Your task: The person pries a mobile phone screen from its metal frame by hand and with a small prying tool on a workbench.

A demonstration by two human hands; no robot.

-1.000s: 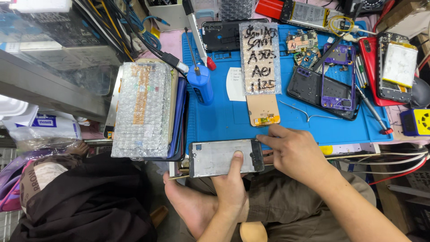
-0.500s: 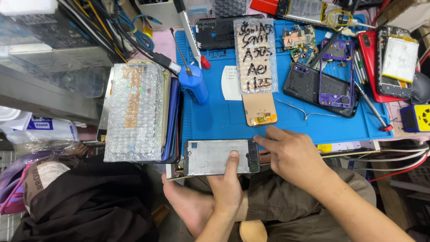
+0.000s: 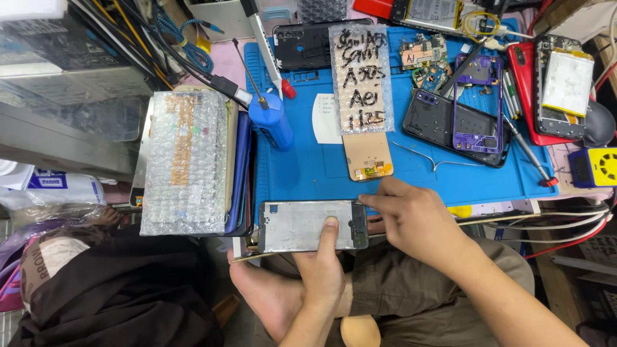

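Left hand (image 3: 321,270) grips the phone frame (image 3: 313,226) from below, thumb pressed flat on its silver face. Right hand (image 3: 414,218) pinches the frame's right end, fingers (image 3: 376,203) clenched there, blue mat (image 3: 308,160) just beyond.

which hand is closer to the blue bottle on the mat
Left. The left hand lies below the blue bottle, holding the phone frame; the right hand is farther off to the side.

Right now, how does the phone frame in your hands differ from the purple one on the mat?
The silver phone frame lies lengthwise at the blue mat's near edge, held by the left hand and right hand. The purple phone frame lies untouched farther back, on a dark phone back. Both are bare rectangular shells.
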